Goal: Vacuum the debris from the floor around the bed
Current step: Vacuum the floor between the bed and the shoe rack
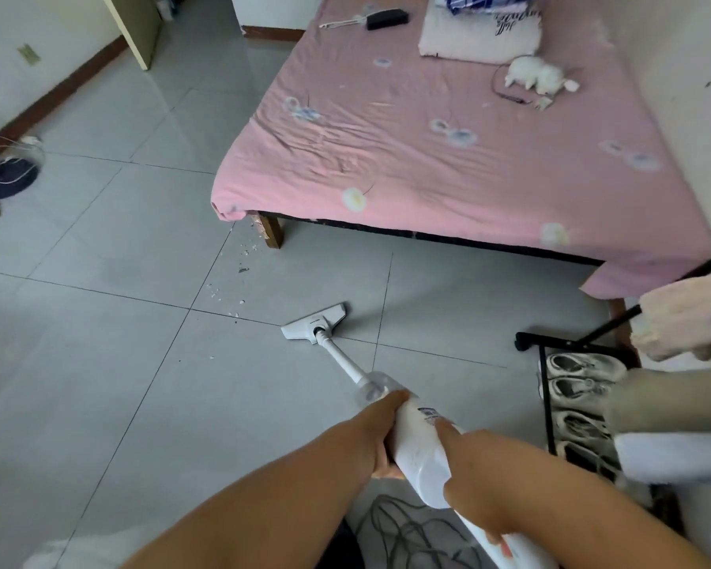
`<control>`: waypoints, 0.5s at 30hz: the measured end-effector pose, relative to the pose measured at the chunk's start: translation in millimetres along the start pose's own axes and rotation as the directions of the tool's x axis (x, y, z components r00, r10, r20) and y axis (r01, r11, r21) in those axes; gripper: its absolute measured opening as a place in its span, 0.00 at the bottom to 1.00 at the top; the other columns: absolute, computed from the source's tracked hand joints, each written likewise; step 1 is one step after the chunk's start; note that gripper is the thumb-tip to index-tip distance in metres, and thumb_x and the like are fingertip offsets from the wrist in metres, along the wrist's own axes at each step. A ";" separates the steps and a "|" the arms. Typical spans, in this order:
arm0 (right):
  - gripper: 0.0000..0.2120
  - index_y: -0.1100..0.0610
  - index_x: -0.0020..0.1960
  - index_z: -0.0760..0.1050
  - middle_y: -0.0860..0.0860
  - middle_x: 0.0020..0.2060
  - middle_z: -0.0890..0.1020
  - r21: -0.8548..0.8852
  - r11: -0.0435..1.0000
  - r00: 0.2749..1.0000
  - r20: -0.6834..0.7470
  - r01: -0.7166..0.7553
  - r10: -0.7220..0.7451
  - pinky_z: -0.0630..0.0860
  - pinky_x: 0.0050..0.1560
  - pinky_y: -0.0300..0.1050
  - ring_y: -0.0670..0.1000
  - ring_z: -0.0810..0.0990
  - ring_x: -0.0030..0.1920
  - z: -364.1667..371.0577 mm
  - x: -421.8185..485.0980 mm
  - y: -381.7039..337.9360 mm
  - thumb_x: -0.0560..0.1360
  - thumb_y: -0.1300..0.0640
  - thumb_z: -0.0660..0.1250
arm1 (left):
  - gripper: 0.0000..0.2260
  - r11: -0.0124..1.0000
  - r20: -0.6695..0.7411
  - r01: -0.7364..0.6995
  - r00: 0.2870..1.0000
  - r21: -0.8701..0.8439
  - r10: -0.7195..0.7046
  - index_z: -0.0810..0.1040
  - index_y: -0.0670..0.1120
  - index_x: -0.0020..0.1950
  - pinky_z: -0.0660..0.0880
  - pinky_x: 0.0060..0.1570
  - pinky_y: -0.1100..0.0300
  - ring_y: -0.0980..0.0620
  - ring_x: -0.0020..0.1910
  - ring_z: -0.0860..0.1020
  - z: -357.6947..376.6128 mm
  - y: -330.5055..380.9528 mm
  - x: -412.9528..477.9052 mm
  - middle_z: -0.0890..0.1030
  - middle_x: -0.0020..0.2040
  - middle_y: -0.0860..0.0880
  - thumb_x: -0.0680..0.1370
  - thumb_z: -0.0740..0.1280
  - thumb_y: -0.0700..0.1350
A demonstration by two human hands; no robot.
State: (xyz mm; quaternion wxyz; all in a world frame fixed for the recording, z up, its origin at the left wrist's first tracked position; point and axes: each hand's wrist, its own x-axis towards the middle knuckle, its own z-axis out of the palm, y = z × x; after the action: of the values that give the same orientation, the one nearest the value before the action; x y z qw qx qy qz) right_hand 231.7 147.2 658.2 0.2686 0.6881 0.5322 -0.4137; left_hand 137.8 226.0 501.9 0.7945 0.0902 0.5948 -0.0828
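Debris [239,281] lies scattered on the floor [99,363], well ahead and left of the grip, near the bed [448,137] leg. Left hand [380,437] is curled round the vacuum [419,449] body. Right hand [475,482] grips it just behind. The vacuum head [313,323] sits flat, ahead of both hands, apart from the debris.

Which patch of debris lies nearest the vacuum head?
The small white crumbs just beside the vacuum head; other patches lie farther off toward the bed leg.
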 end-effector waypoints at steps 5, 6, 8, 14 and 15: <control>0.31 0.60 0.77 0.47 0.57 0.64 0.73 0.056 0.998 0.997 -0.071 -0.028 0.032 0.71 0.57 0.45 0.56 0.75 0.61 49.0 -43.6 30.5 0.77 0.59 0.55 | 0.27 0.999 -0.046 0.048 0.998 0.027 -0.046 0.78 0.42 0.60 0.82 0.35 0.42 0.38 0.43 0.86 33.8 -59.2 -2.2 0.86 0.47 0.39 0.72 0.74 0.61; 0.28 0.60 0.76 0.53 0.57 0.60 0.76 0.083 0.997 0.994 -0.107 -0.009 0.017 0.73 0.53 0.45 0.57 0.78 0.58 56.4 -48.0 36.8 0.77 0.59 0.55 | 0.27 0.998 -0.046 0.060 0.997 0.026 -0.059 0.78 0.42 0.61 0.82 0.35 0.41 0.38 0.43 0.86 39.6 -65.6 -2.2 0.86 0.48 0.39 0.72 0.75 0.60; 0.28 0.60 0.75 0.54 0.56 0.58 0.77 0.081 0.997 0.989 -0.143 -0.010 0.021 0.71 0.48 0.43 0.56 0.78 0.57 64.3 -53.8 44.4 0.77 0.58 0.55 | 0.27 0.997 -0.032 0.067 0.997 0.030 -0.066 0.78 0.41 0.61 0.82 0.37 0.39 0.37 0.45 0.85 48.5 -73.8 -3.1 0.86 0.49 0.39 0.72 0.75 0.60; 0.34 0.59 0.78 0.44 0.57 0.65 0.73 0.061 0.996 0.993 -0.096 -0.058 0.064 0.71 0.55 0.44 0.56 0.74 0.62 58.7 -31.4 39.1 0.77 0.60 0.58 | 0.27 0.999 -0.028 0.002 1.000 0.042 -0.001 0.78 0.41 0.61 0.83 0.39 0.45 0.40 0.47 0.85 41.6 -58.7 2.0 0.86 0.49 0.40 0.73 0.73 0.61; 0.33 0.61 0.77 0.45 0.58 0.64 0.74 0.066 0.996 0.993 -0.104 -0.054 0.061 0.71 0.56 0.45 0.57 0.74 0.63 58.1 -25.1 35.7 0.77 0.59 0.57 | 0.27 0.998 -0.034 -0.010 0.999 0.055 0.012 0.79 0.41 0.61 0.83 0.38 0.46 0.40 0.46 0.85 38.0 -53.3 3.9 0.87 0.48 0.40 0.74 0.73 0.61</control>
State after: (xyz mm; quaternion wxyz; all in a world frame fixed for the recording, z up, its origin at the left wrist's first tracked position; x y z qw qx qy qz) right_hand 247.1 76.9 647.3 0.2299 0.7324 0.5122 -0.3852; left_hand 161.5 165.0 506.3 0.7818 0.1166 0.6054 -0.0929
